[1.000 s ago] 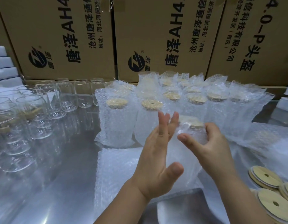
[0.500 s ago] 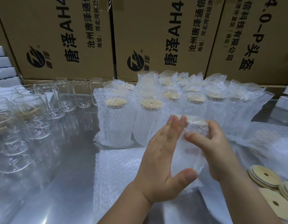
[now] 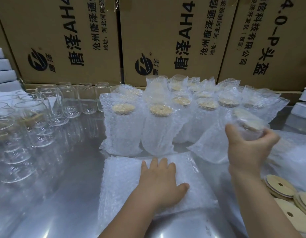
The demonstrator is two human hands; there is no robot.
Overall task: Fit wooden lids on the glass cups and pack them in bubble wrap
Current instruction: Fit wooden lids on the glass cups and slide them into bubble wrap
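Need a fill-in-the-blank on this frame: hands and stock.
1. The right hand grips a wrapped ____.
2. The left hand lies flat on a pile of ____.
3. Loose lids lie beside the ____ forearm.
4. Bare cups stand to the ____ of the left hand.
Missing: cup; bubble wrap; right; left.

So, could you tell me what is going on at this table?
A person is packing lidded glass cups in bubble wrap. The right hand grips a wrapped cup, tilted, beside the other wrapped cups. The left hand rests flat on a bubble-wrap bag. Bare cups stand at the left; loose wooden lids lie at the right.
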